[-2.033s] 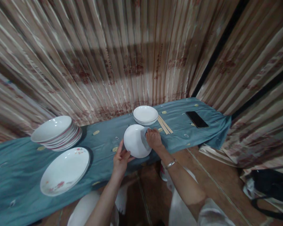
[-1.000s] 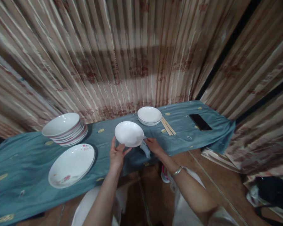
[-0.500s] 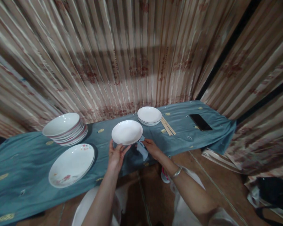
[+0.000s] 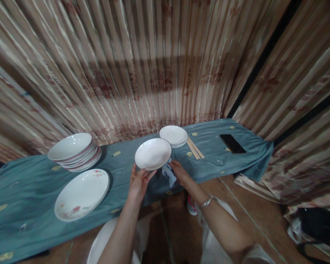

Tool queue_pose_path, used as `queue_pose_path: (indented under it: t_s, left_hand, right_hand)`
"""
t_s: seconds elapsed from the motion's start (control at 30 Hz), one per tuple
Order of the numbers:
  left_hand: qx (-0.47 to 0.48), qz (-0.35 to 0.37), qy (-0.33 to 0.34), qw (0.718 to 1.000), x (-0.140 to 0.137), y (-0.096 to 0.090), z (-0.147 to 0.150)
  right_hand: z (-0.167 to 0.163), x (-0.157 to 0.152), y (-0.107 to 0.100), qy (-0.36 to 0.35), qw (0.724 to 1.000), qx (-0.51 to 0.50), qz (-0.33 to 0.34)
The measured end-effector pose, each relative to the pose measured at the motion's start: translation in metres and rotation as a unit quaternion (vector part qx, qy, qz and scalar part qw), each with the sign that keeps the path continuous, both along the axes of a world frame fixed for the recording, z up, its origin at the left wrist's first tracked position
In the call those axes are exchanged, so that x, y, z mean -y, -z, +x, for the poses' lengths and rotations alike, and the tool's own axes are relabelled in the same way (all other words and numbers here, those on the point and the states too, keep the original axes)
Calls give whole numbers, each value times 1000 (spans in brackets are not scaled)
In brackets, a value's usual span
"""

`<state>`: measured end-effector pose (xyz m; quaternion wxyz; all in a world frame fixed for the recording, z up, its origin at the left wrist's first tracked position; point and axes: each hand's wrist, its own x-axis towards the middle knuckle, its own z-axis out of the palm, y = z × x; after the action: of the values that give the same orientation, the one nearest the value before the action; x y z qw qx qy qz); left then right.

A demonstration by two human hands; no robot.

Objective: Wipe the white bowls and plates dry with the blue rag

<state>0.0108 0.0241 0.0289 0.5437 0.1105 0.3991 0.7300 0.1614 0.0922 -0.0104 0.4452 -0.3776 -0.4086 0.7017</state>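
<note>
Clamped fingers of the left hand on the near rim of the white plate, pinched the blue cloth in the right hand. By head view, just brought plate rightward, overlapping the plate stack in sight — held above the worktop, not yet set down.

Smooth, glossy dish, cloth rag, matt wooden chopsticks, metal bangle

Left to right come bowls behind plates, a held dish before stacked dishes, chopsticks, phone.
</note>
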Motion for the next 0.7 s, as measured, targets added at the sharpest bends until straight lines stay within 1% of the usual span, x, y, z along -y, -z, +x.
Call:
queue_pose_path:
  t_s: [0.13, 0.27, 0.37, 0.5, 0.7]
  left_hand:
    - [-6, 3, 25, 1000, -1, -3, 6]
    - [-13, 14, 43, 999, -2, -3, 12]
    - [-13, 17, 44, 999, -5, -3, 16]
    - [-17, 18, 49, 998, -9, -1, 22]
    - [-11, 15, 44, 999, -15, 0, 33]
  right_hand:
    - [1, 2, -2, -3, 1000, -8, 0]
    - [3, 1, -4, 18, 1000, -6, -5]
    - [6, -1, -6, 37, 999, 0, 0]
    - [11, -3, -8, 45, 999, 7, 19]
    - [18, -6, -10, 64, 998, -1, 8]
